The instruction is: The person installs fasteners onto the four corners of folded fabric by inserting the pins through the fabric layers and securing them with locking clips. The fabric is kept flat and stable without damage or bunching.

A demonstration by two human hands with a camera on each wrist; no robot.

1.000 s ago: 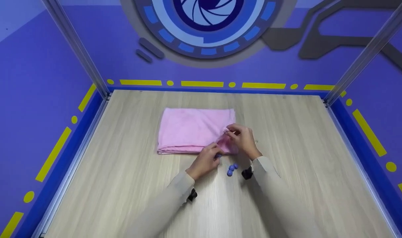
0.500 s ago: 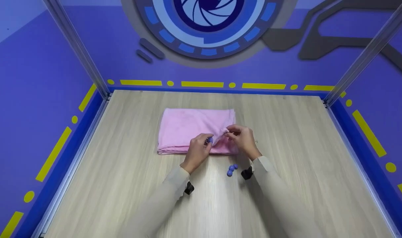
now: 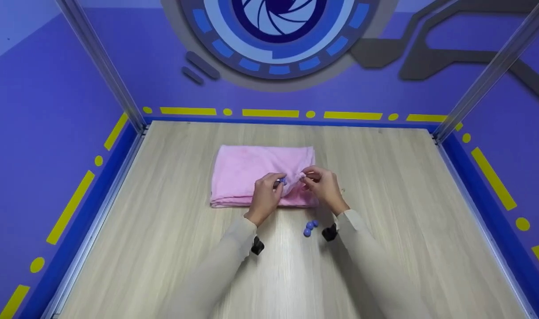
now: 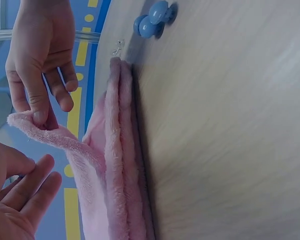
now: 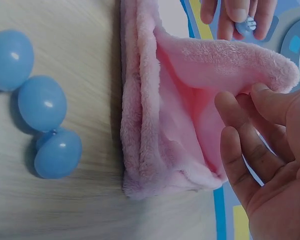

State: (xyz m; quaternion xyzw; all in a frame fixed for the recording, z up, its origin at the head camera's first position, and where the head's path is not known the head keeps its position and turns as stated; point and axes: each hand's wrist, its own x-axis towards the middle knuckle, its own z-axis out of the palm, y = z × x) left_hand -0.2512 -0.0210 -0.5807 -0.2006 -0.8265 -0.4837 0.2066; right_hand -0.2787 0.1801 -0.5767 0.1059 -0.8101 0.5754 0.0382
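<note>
A folded pink plush blanket [image 3: 247, 168] lies on the table. My right hand [image 3: 326, 188] pinches its near right corner between thumb and fingers and holds that layer raised; the right wrist view shows the fold gaping beneath the lifted edge [image 5: 230, 55]. Over the blanket, just left of the raised corner, my left hand [image 3: 265, 195] pinches a small shiny blue fastener [image 5: 246, 25] between thumb and fingers, mostly covered by them. Several similar blue mushroom-shaped fasteners [image 3: 310, 225] lie grouped on the table, in front of the blanket and between the forearms.
The pale wood-grain table [image 3: 172, 248] is enclosed by blue panels [image 3: 74, 146] and metal posts [image 3: 105, 66]. A small clear piece [image 4: 118, 47] lies on the table beyond the blanket's right end. Each wrist carries a black camera [image 3: 257, 245].
My left hand has moved up and left from the blanket's front edge to above it, carrying the blue fastener. My right hand keeps holding the corner up; the loose fasteners have stayed put.
</note>
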